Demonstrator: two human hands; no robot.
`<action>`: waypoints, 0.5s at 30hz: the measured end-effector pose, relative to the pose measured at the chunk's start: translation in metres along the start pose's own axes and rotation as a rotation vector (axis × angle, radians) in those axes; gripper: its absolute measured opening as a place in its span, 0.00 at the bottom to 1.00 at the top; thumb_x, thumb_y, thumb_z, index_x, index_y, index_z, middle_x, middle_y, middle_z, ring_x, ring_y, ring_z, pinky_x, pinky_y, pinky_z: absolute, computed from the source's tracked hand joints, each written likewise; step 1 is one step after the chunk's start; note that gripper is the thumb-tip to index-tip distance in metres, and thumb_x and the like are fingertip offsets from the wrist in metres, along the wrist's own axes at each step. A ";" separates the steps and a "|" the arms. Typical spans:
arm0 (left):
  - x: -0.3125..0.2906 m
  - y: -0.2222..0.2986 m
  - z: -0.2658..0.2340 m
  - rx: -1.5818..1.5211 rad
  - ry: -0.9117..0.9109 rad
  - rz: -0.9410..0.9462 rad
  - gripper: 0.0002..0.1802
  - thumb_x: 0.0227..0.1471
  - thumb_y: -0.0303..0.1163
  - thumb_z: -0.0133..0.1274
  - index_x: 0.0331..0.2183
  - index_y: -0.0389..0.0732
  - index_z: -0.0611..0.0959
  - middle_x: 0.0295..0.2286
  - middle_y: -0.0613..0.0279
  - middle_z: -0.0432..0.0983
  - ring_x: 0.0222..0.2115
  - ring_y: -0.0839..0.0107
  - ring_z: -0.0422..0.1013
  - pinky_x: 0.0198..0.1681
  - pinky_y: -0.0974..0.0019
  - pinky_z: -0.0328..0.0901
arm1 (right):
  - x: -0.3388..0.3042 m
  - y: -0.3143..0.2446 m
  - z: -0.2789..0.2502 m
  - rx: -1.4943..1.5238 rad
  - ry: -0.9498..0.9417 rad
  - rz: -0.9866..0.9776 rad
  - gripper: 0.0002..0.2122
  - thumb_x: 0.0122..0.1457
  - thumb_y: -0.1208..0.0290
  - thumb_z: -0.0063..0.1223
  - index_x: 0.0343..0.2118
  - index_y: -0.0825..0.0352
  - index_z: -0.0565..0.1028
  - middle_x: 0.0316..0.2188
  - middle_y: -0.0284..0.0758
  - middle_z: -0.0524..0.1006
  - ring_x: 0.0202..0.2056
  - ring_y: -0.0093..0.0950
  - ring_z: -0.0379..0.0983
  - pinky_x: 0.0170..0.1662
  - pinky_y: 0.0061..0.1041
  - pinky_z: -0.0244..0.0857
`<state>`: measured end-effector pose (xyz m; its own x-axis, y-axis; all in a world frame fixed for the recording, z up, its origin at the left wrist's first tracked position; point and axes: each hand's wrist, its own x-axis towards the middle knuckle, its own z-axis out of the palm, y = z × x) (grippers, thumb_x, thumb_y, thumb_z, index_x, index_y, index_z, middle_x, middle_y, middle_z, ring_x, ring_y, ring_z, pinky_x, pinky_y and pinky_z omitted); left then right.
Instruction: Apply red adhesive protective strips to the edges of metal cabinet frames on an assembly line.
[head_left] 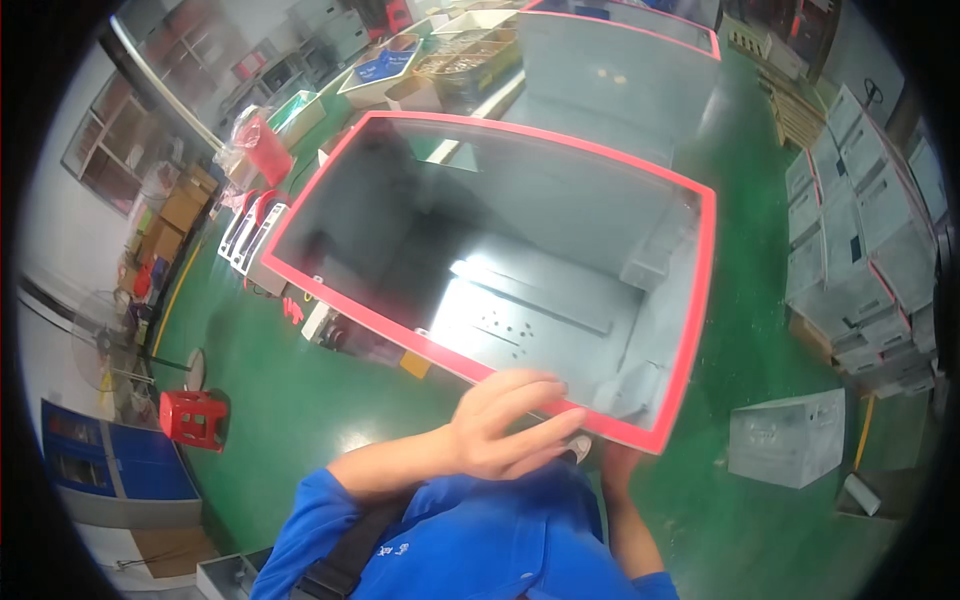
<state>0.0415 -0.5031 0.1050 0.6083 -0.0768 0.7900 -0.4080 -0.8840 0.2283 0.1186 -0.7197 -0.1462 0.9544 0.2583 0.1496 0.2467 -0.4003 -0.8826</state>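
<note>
A large open cabinet shell with a red rim and a grey interior lies in front of me, its opening facing up. Inside, the floor has several small dark holes and a long raised strip. My left hand rests at the near red rim, fingers stretched to the right and spread apart, apparently touching it. Under the near right corner, my right hand goes out of sight behind the rim, so its fingers are hidden. Whether it grips the shell cannot be seen.
Another red-rimmed grey cabinet stands behind. Grey metal boxes are stacked at the right, with a single grey box on the green floor. A red stool and a standing fan are at the left. Bins of parts stand at the back left.
</note>
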 end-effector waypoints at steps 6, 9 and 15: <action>-0.114 -0.095 -0.115 0.258 0.334 -0.654 0.25 0.48 0.27 0.48 0.49 0.34 0.65 0.48 0.50 0.58 0.48 0.58 0.60 0.51 0.59 0.55 | -0.004 -0.045 0.014 0.567 0.344 0.280 0.26 0.53 0.56 0.50 0.45 0.75 0.64 0.44 0.39 0.66 0.44 0.28 0.63 0.47 0.30 0.58; -0.148 -0.122 -0.142 -0.197 0.610 -1.021 0.34 0.51 0.32 0.47 0.56 0.37 0.52 0.54 0.53 0.47 0.50 0.60 0.58 0.51 0.61 0.55 | 0.001 -0.045 0.033 0.354 0.465 0.032 0.22 0.59 0.60 0.40 0.51 0.67 0.56 0.33 0.33 0.67 0.30 0.20 0.65 0.31 0.20 0.61; -0.190 -0.143 -0.142 0.054 0.092 -0.830 0.55 0.38 0.43 0.60 0.57 0.37 0.42 0.57 0.42 0.28 0.58 0.48 0.36 0.56 0.52 0.43 | -0.003 -0.037 0.043 0.112 0.615 -0.052 0.20 0.57 0.56 0.40 0.37 0.72 0.69 0.32 0.36 0.70 0.33 0.28 0.66 0.37 0.29 0.63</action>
<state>-0.1125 -0.2971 0.0032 0.6381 0.6445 0.4212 0.1821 -0.6579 0.7307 0.0998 -0.6680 -0.1329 0.8719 -0.2916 0.3934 0.3081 -0.2979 -0.9035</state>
